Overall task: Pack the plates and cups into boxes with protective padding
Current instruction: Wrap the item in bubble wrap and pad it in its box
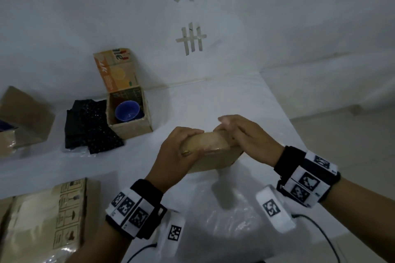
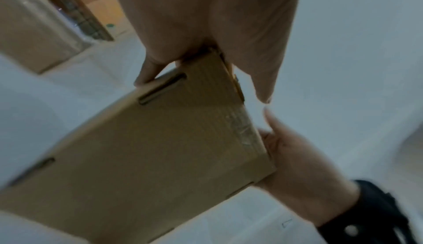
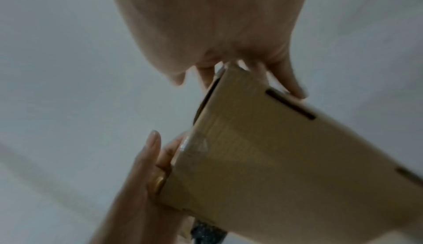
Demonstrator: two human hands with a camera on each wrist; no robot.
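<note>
Gripped at centre frame by left hand (image 1: pixel 181 151) and right hand (image 1: pixel 245 136): closed box (image 1: pixel 213 156); upper left, open box (image 1: pixel 130 113) with blue cup (image 1: pixel 127 111) beside dark cloth (image 1: pixel 89 126).

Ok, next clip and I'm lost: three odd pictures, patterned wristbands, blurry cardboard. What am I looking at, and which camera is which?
No machine here: a person works bare-handed, wearing marker-printed bands with a small camera on each wrist. The wide picture comes from a head-worn camera looking down at a white-covered table. The other two look along each hand, which is why skin fills the top of them.

The left hand and right hand grip opposite ends of a small cardboard box; the fingers curl over its edges in the wrist views.

On the table: an open box containing a blue cup, a dark speckled cloth beside it, another box at the left edge, and flat printed cardboard nearest the camera.
</note>
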